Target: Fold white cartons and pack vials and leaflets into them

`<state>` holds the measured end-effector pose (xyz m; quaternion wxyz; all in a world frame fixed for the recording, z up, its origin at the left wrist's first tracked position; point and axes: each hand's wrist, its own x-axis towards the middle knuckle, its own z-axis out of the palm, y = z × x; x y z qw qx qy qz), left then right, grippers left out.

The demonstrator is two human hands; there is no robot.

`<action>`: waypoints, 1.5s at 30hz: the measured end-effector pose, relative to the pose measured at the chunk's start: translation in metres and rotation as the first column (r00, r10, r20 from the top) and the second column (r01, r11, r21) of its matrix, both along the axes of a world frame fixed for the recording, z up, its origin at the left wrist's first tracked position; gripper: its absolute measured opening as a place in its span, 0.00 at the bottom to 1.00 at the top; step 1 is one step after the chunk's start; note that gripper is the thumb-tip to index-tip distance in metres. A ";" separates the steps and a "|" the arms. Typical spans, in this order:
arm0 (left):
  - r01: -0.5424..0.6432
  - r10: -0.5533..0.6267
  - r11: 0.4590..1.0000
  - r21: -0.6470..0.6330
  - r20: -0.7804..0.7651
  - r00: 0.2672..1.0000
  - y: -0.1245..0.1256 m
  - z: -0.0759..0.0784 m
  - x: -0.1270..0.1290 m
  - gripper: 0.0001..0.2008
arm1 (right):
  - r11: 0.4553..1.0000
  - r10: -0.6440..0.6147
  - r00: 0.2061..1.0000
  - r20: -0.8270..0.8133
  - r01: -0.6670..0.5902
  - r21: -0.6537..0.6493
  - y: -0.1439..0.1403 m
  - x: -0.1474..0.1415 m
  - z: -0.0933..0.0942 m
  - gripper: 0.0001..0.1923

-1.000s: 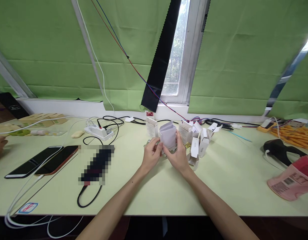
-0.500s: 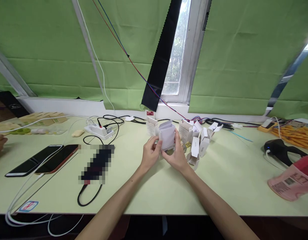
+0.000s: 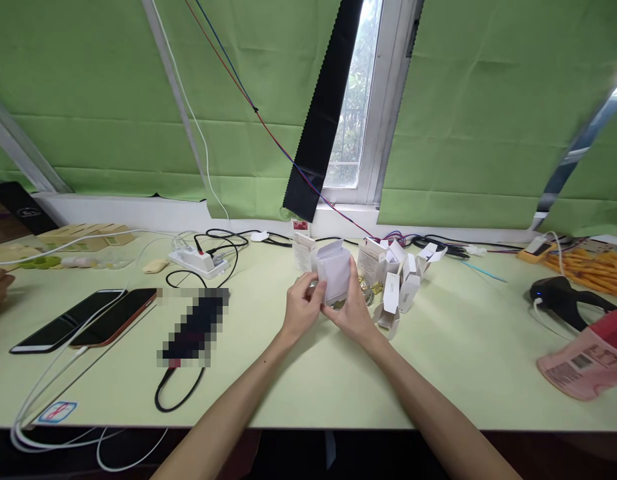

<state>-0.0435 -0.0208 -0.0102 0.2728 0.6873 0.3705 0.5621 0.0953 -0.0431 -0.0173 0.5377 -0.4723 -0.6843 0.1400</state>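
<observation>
While both hands pinch it, small white cardboard carton (image 3: 334, 273) sits upright above pale green table (image 3: 298, 380), just left of white carton cluster (image 3: 395, 277). Left hand (image 3: 299, 311), right hand (image 3: 353, 312): fingers clenched on lower sides. Probably light, flimsy, crushable; grip corners.

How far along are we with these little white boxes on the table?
Done: hard to count; several small white boxes stand or lie right of the hands, most with flaps open. In hand: the left hand and right hand hold one white box upright, its top flaps open, above small shiny items on the table. Left: this box and the open ones are not closed.
</observation>
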 end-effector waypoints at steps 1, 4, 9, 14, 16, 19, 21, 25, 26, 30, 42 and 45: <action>0.000 0.000 1.000 0.003 -0.006 1.000 0.000 0.000 0.000 0.17 | 1.000 0.000 1.000 0.000 0.000 0.003 0.001 0.000 -0.001 0.59; 0.006 -0.006 1.000 0.004 -0.008 1.000 0.000 0.000 0.000 0.17 | 1.000 -0.007 1.000 0.013 0.006 0.019 0.002 0.000 -0.002 0.59; 0.015 -0.016 1.000 0.015 0.026 1.000 -0.003 0.002 0.001 0.18 | 0.999 0.000 0.999 0.048 -0.002 0.047 0.002 0.000 -0.004 0.57; -0.041 0.040 0.998 0.038 0.046 0.998 -0.002 0.000 0.001 0.23 | 0.999 0.028 0.997 0.070 -0.031 0.038 0.001 0.000 -0.004 0.56; -0.039 0.037 0.999 0.031 0.056 0.998 -0.001 -0.001 0.001 0.25 | 0.998 0.042 0.997 0.070 -0.045 0.035 0.001 0.001 -0.004 0.56; -0.027 0.025 0.999 0.026 0.075 0.997 -0.001 -0.001 0.002 0.27 | 0.998 0.052 0.996 0.070 -0.055 0.033 0.000 0.001 -0.004 0.56; -0.020 0.017 0.999 0.030 0.092 0.996 -0.001 0.000 0.002 0.28 | 0.998 0.056 0.996 0.074 -0.058 0.032 0.000 0.001 -0.004 0.57; -0.021 0.017 0.999 0.038 0.110 0.994 -0.001 0.001 0.001 0.28 | 0.997 0.065 0.995 0.072 -0.067 0.026 -0.001 0.000 -0.004 0.56; -0.022 0.018 0.999 0.037 0.111 0.994 -0.001 0.001 0.001 0.28 | 0.997 0.068 0.996 0.065 -0.070 0.023 -0.001 0.000 -0.004 0.56; -0.025 0.021 0.999 0.029 0.112 0.993 -0.001 0.002 0.001 0.27 | 0.997 0.072 0.997 0.031 -0.072 0.010 -0.003 0.000 -0.001 0.54; -0.009 0.004 0.999 0.039 0.138 0.990 -0.004 0.004 0.002 0.23 | 0.995 0.097 0.995 0.023 -0.097 0.002 -0.005 0.002 0.003 0.53; -0.004 -0.002 0.999 0.040 0.141 0.990 -0.005 0.006 0.002 0.23 | 0.995 0.101 0.995 0.021 -0.101 0.001 -0.005 0.002 0.004 0.54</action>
